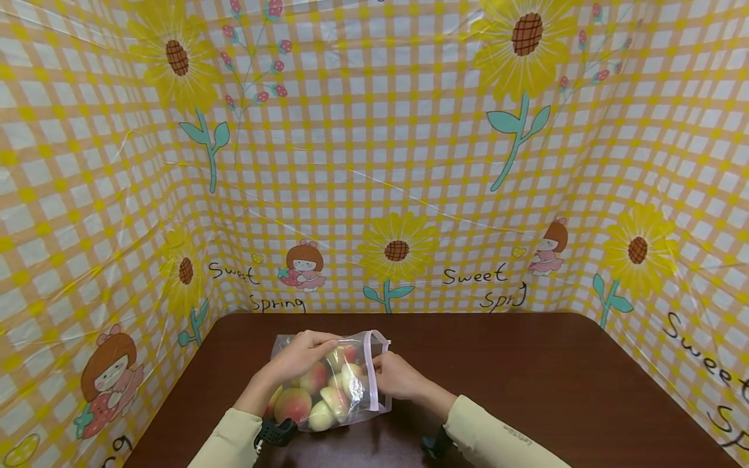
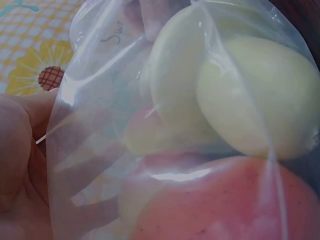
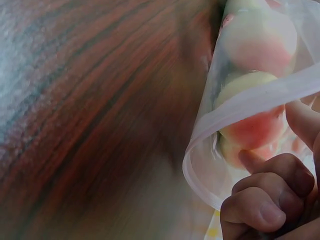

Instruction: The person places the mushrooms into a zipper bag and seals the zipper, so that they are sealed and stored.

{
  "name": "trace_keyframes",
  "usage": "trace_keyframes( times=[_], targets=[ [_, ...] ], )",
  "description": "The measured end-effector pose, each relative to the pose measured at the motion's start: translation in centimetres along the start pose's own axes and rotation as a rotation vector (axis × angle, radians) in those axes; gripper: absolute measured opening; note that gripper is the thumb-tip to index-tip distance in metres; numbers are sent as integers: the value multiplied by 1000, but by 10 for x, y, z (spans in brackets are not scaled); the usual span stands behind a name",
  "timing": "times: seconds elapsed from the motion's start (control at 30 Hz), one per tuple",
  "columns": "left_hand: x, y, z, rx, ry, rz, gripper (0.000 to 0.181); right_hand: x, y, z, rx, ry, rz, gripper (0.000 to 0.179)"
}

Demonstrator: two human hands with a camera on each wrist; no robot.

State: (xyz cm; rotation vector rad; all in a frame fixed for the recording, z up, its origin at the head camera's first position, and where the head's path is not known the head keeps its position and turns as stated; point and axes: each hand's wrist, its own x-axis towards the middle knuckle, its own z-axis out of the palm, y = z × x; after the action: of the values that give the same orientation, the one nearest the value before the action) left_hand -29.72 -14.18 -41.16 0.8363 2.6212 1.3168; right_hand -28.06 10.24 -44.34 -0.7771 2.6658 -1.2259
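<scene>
A clear plastic bag (image 1: 364,383) with a pale pink band round its mouth lies on the table, mouth facing right. Inside are several yellow-green and red fruits that look like peaches (image 1: 294,404). My left hand (image 1: 301,354) rests along the bag's far upper side, and its spread, fairly straight fingers show through the plastic in the left wrist view. At the mouth is my right hand (image 1: 398,376). In the right wrist view its thumb and index finger extend near a red-blushed peach (image 3: 255,125), while the other fingers (image 3: 255,210) bend inward with nothing visible in them.
The brown wooden table (image 1: 515,377) extends to both sides and behind the bag. A checked cloth (image 1: 328,182) printed with sunflowers hangs round its back and sides. Dark straps (image 1: 277,432) sit at both wrists, below light sleeves (image 1: 488,432).
</scene>
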Motion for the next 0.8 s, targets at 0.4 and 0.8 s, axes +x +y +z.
trace_keyframes(
  times=[0.4, 0.8],
  targets=[
    [-1, 1, 5, 12, -9, -15, 36, -13, 0, -16, 2, 14, 24, 18],
    [0, 3, 8, 61, -32, -35, 35, -27, 15, -38, 37, 97, 112, 20]
  ],
)
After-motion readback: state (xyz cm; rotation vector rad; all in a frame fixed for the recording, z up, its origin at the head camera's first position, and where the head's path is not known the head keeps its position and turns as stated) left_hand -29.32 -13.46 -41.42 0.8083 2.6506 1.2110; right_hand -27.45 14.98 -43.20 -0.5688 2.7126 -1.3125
